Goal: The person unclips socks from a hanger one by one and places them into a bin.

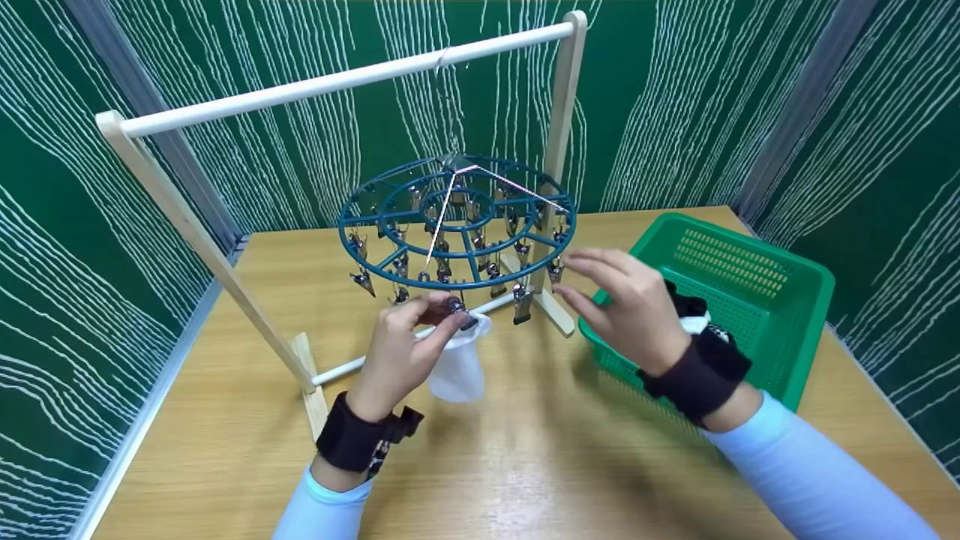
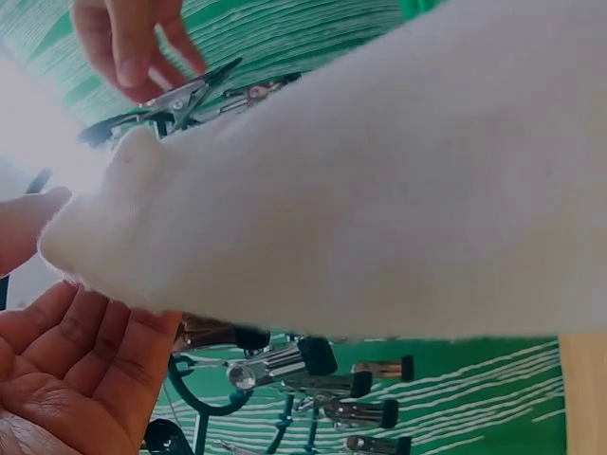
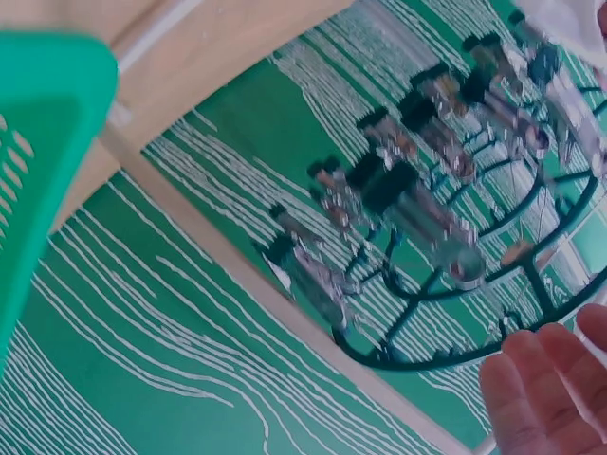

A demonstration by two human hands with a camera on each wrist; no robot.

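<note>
My left hand (image 1: 411, 339) pinches a metal clip (image 1: 455, 304) at the front edge of a round dark-green clip hanger (image 1: 480, 284). Right below those fingertips hangs a white tube of thin cloth, seemingly a sock (image 1: 457, 371). It fills much of the left wrist view, its narrow end beside the left fingers (image 2: 81, 336); whether the clip bites the cloth is hidden. My right hand (image 1: 628, 307) is at the hanger's right side, fingers spread and holding nothing, close to another hanging clip (image 1: 555, 270). Several more clips dangle from the rings.
A white rail (image 1: 352, 79) on a wooden stand (image 1: 202, 232) carries the hanger by a hook. At right, a green plastic basket (image 1: 806, 300) holds black and white cloth items (image 1: 688, 307). The wooden table (image 1: 525, 480) lies beneath; green patterned panels (image 1: 675, 112) enclose it.
</note>
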